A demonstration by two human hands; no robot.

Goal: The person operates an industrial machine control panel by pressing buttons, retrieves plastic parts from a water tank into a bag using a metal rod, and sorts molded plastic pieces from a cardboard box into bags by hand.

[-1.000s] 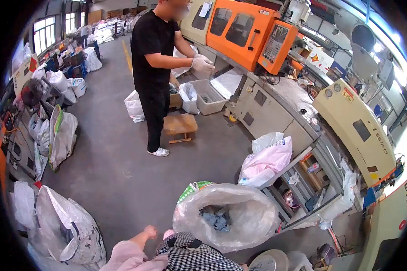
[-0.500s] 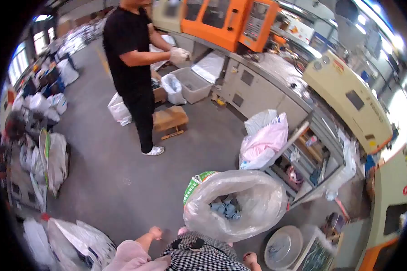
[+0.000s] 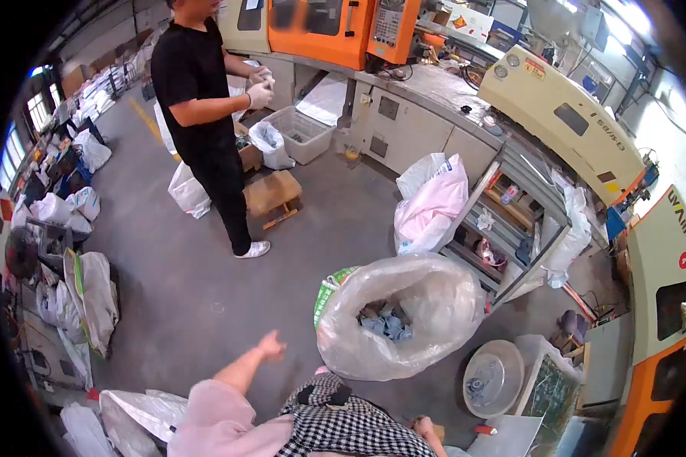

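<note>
My left hand is held out in front of my body over the grey floor, its fingers apart and nothing in them. It is left of the big clear-lined sack, without touching it. Grey-blue plastic pieces lie inside that sack. Low beside my checked apron hangs my right hand, small in view; its fingers are too unclear to judge. Nearest to it is a round translucent basin with some grey pieces in the bottom.
A co-worker in black with white gloves stands by the orange-and-cream machine. A low wooden stool and a grey bin are close to them. A metal rack stands behind the sack. Bags line the left side.
My left hand has reached further forward, and its arm is more stretched out. The view has shifted, with the basin now further right. The co-worker's hands have come together.
</note>
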